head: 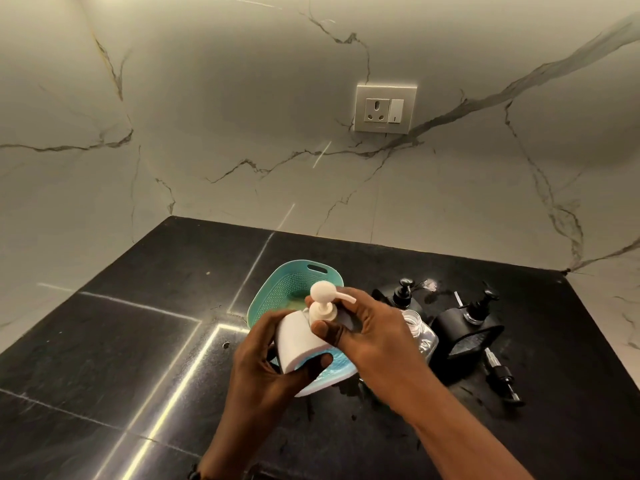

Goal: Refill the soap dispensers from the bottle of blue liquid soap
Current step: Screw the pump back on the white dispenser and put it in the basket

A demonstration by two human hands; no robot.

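We hold the work above a dark stone surface point(104, 358) that meets a veined marble wall point(242, 116).

1. Left hand point(266, 365): its fingers are curled round the body of a white soap dispenser point(298, 341), thumb under the lower edge. The dispenser is tilted, its top leaning toward the wall.

2. Teal basket point(277, 292): it sits on the surface directly behind and beneath the white dispenser, its handle slot on the wall side. We take this basket as the landmark for all other positions.

3. White pump head point(323, 301): it stands at the top of the white dispenser, in front of the basket's interior, with the spout pointing right.

4. Right hand point(374, 337): its fingers are closed narrowly round the collar of the pump, thumb on the near side. We cannot tell whether the collar is fully seated.

5. Right of the basket, partly hidden by the right hand, lies a clear bottle point(420, 334) with an open neck.

6. Behind that, right of the basket, stands a black dispenser point(403, 294) with its pump fitted.

7. Farther right of the basket stands a second black dispenser point(474, 327), tilted toward us.

8. Near its base a loose black pump point(504, 379) lies flat on the surface.

A wall socket point(384, 109) is mounted high above the basket.
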